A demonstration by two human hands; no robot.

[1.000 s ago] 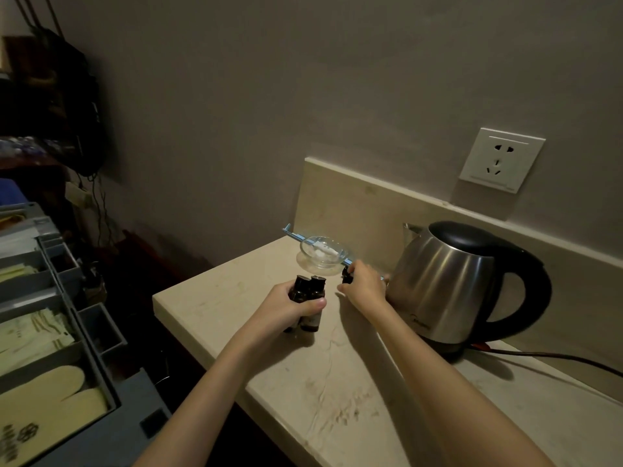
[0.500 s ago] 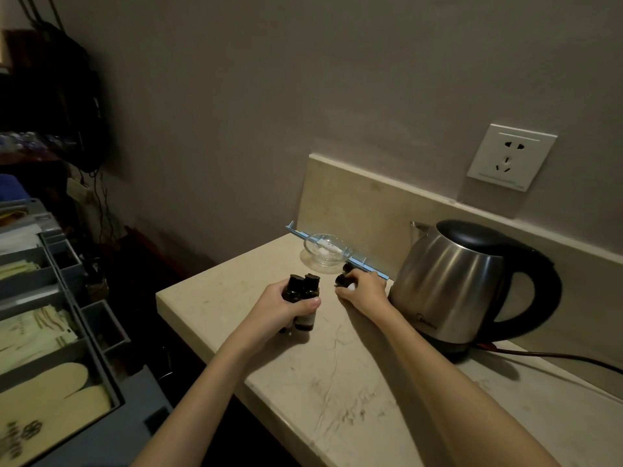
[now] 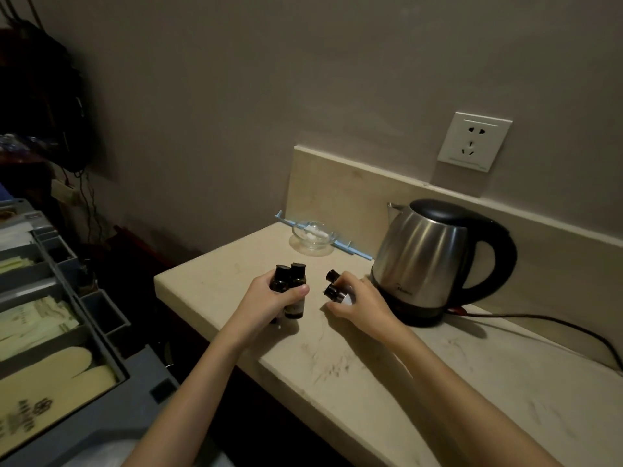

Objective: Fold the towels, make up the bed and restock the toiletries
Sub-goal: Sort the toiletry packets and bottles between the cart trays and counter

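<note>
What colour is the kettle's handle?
Black. The kettle has a shiny silver body and a black handle, clearest in the head view.

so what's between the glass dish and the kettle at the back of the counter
In the head view, only the right end of a thin blue strip against the backsplash lies between the glass dish and the kettle; otherwise bare counter.

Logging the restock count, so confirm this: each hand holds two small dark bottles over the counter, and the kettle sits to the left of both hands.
One thing is wrong: the kettle sits right of both hands, as the head view shows. The left hand and right hand do each hold two small dark bottles over the counter.
</note>
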